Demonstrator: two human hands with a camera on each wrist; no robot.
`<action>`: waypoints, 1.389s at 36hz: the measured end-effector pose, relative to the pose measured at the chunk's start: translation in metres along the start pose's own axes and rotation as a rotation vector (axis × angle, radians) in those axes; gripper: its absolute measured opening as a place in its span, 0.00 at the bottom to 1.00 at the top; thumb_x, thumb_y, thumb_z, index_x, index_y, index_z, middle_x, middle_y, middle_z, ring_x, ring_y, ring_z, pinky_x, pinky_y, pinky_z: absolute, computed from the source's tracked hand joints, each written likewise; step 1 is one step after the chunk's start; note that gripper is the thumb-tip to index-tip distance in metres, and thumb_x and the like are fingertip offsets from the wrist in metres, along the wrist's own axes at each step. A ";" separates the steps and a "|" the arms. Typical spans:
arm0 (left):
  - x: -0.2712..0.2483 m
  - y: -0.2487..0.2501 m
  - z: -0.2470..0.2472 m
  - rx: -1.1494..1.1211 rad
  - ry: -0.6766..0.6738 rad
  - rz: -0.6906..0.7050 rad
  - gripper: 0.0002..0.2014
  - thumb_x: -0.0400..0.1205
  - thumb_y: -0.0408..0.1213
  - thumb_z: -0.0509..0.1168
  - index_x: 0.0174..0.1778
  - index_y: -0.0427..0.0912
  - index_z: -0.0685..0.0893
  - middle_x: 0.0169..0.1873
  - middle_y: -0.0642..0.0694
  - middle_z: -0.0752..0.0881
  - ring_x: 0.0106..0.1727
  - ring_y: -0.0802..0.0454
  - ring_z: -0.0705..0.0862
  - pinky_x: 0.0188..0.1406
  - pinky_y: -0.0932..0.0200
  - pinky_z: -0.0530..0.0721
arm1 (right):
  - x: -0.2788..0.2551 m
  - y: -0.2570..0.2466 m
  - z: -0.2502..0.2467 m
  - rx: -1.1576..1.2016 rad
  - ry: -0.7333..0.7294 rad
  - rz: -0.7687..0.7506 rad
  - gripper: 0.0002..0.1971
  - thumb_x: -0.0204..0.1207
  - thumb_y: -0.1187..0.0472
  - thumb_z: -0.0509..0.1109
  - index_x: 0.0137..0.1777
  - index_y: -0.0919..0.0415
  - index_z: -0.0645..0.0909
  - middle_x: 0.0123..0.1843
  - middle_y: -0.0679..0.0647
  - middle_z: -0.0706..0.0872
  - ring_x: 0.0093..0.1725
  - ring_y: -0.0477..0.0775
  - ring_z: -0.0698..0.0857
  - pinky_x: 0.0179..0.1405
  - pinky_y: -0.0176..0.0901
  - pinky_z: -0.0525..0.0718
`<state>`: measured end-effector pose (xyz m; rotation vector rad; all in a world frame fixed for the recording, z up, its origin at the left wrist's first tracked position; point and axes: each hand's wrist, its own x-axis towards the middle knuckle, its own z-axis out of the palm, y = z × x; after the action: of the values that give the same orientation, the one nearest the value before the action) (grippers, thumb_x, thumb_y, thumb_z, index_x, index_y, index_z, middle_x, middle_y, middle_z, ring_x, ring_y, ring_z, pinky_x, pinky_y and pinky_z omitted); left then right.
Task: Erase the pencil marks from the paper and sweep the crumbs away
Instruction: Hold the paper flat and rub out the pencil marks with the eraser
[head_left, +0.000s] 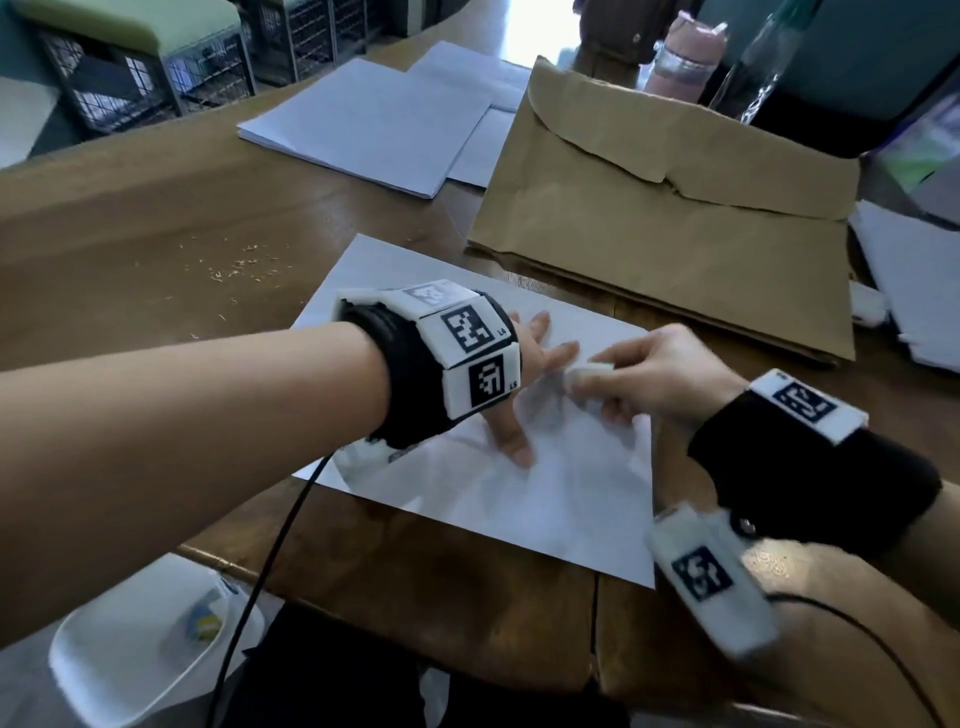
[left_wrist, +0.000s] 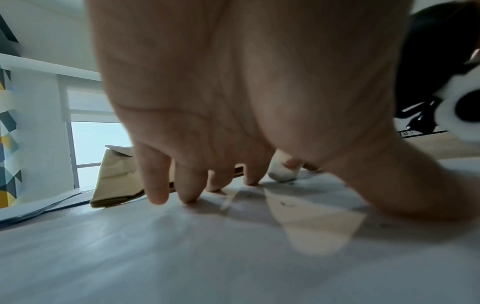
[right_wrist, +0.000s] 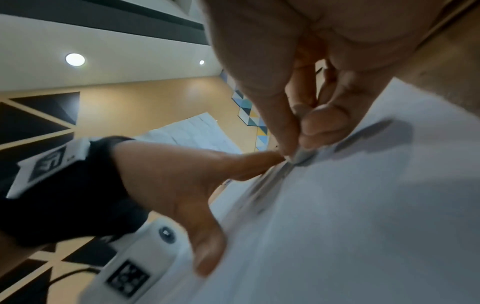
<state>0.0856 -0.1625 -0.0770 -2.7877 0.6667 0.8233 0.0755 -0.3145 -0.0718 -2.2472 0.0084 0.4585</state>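
Left hand spread flat, fingers straight, pinning the paper to the table. Right hand at three o'clock of it, fingers curled, pinching the eraser... correction, eraser at nine o'clock of the right hand, tip down on the sheet, almost touching the left fingertips. Paper dead centre under both hands. Crumbs scattered at ten o'clock of the sheet, on bare wood. Envelope at one o'clock.
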 end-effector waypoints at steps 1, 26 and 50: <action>0.000 0.000 0.001 -0.008 0.007 0.001 0.62 0.66 0.65 0.71 0.80 0.54 0.30 0.82 0.39 0.33 0.83 0.36 0.43 0.80 0.39 0.51 | 0.003 0.000 -0.001 0.024 0.034 -0.004 0.07 0.64 0.62 0.79 0.30 0.65 0.88 0.26 0.59 0.84 0.25 0.52 0.78 0.30 0.43 0.79; 0.001 -0.001 0.000 -0.053 0.001 -0.003 0.64 0.65 0.62 0.73 0.81 0.53 0.30 0.82 0.42 0.33 0.83 0.37 0.40 0.80 0.37 0.48 | 0.002 -0.003 -0.001 0.008 -0.052 0.016 0.06 0.67 0.60 0.79 0.33 0.62 0.89 0.22 0.52 0.83 0.22 0.47 0.78 0.26 0.36 0.80; 0.004 -0.005 0.005 -0.103 0.015 -0.028 0.67 0.62 0.66 0.73 0.80 0.51 0.29 0.82 0.49 0.31 0.84 0.44 0.38 0.80 0.38 0.45 | -0.008 0.002 0.000 -0.067 -0.234 0.010 0.03 0.66 0.60 0.79 0.38 0.58 0.89 0.23 0.52 0.84 0.23 0.46 0.80 0.26 0.33 0.80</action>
<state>0.0884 -0.1585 -0.0828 -2.8898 0.6030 0.8559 0.0677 -0.3171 -0.0703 -2.2467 -0.1187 0.7344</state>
